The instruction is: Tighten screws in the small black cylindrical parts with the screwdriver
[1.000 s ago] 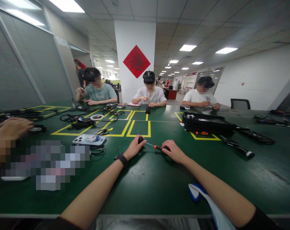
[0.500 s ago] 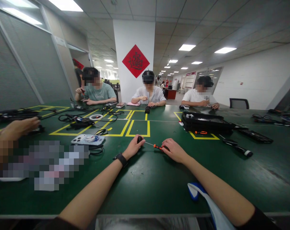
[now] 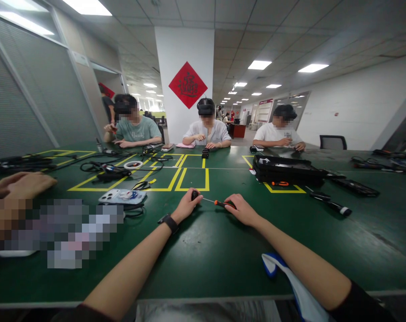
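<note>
My left hand (image 3: 186, 206), with a dark band on its wrist, is closed on a small black object (image 3: 194, 195) over the green table (image 3: 196, 259). My right hand (image 3: 243, 209) is wrapped round the handle of an orange and black screwdriver (image 3: 220, 203). Its thin metal shaft points left and its tip reaches the black object. The exact contact at the tip is too small to make out.
A phone (image 3: 122, 197) and cables lie left of my hands. Black trays (image 3: 286, 170) stand at the right, near an orange-handled tool (image 3: 279, 184) and a black cylindrical tool (image 3: 339, 208). Another person's hands (image 3: 31, 184) are at the left; three people sit opposite.
The camera view has shifted slightly. My hands keep nearly the same pose on the black object and screwdriver. The neighbouring person's hands at the left have moved a little.
</note>
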The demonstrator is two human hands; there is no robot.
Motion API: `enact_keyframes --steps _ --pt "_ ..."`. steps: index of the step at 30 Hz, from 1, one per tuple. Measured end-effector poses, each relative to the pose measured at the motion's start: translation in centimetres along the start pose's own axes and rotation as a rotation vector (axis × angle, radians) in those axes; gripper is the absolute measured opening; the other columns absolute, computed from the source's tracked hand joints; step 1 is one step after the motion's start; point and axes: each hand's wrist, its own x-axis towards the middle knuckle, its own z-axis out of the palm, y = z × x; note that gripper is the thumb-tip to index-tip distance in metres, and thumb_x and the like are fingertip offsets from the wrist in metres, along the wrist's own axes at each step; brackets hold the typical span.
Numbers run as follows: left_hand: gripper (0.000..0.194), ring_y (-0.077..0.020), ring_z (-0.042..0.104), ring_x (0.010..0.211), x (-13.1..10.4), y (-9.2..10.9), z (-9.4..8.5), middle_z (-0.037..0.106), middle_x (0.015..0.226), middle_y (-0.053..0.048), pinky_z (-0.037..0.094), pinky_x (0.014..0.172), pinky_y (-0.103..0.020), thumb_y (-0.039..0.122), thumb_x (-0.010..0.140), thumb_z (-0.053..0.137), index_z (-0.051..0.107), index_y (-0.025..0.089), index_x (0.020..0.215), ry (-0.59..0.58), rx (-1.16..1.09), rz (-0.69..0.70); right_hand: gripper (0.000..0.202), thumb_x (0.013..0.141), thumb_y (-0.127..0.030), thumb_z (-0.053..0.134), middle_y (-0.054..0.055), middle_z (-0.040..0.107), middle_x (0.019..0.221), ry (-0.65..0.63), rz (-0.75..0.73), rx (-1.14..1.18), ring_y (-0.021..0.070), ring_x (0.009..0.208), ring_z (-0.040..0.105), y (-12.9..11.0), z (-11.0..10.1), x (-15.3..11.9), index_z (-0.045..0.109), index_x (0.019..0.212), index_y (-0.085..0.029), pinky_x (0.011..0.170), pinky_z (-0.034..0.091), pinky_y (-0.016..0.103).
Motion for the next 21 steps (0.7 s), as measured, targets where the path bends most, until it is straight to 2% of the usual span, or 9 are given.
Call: enact_keyframes --steps 2,5,10,13,16,21 --pt "0.03 -0.0116 0.052 0.063 -0.04 0.08 -0.05 0.055 0.072 0.002 0.04 0.063 -0.026 0.045 0.076 0.048 0.048 0.019 0.09 -0.001 0.006 -0.003 0.014 0.083 -0.028 0.046 0.006 0.054 0.09 0.0 -0.019 0.003 0.0188 0.092 0.045 0.06 0.1 0.04 0.056 0.087 -0.018 0.082 0.037 0.035" --pt "0.03 -0.0115 0.051 0.063 -0.08 0.2 -0.15 0.055 0.072 0.002 0.04 0.062 -0.025 0.045 0.076 0.048 0.048 0.019 0.091 -0.004 0.005 -0.009 0.013 0.079 -0.027 0.052 0.006 0.053 0.091 0.017 -0.032 0.018 0.0187 0.09 0.045 -0.01 0.35 0.02 0.055 0.087 -0.018 0.081 0.038 0.034" --pt "0.031 -0.0115 0.051 0.062 -0.07 0.24 -0.17 0.055 0.07 0.002 0.04 0.059 -0.024 0.046 0.076 0.048 0.048 0.019 0.091 -0.017 -0.02 -0.026 0.026 0.072 -0.03 0.061 0.006 0.052 0.094 0.018 0.003 0.041 0.0195 0.091 0.045 0.17 0.41 -0.06 0.053 0.093 -0.018 0.079 0.039 0.034" --pt "0.031 -0.0114 0.051 0.062 -0.07 0.24 -0.11 0.055 0.07 0.002 0.04 0.059 -0.024 0.045 0.075 0.048 0.048 0.019 0.091 -0.012 -0.025 -0.03 0.024 0.078 -0.033 0.055 0.007 0.053 0.097 0.018 -0.002 0.045 0.0204 0.096 0.044 0.59 0.12 -0.07 0.055 0.096 -0.018 0.084 0.037 0.036" --pt "0.031 -0.0115 0.051 0.063 -0.11 0.27 -0.09 0.055 0.071 0.002 0.04 0.058 -0.024 0.045 0.075 0.048 0.048 0.019 0.092 -0.013 -0.026 -0.032 0.018 0.083 -0.032 0.048 0.007 0.054 0.097 0.014 -0.02 0.06 0.0199 0.099 0.044 0.91 -0.08 -0.06 0.059 0.086 -0.019 0.088 0.035 0.037" --pt "0.034 -0.0116 0.05 0.062 -0.14 0.27 -0.1 0.054 0.069 0.002 0.04 0.057 -0.024 0.048 0.076 0.046 0.048 0.018 0.092 -0.008 -0.032 -0.04 0.016 0.074 -0.032 0.059 0.007 0.053 0.099 0.057 -0.051 0.07 0.0202 0.098 0.044 0.77 0.07 -0.04 0.058 0.08 -0.018 0.088 0.035 0.037"
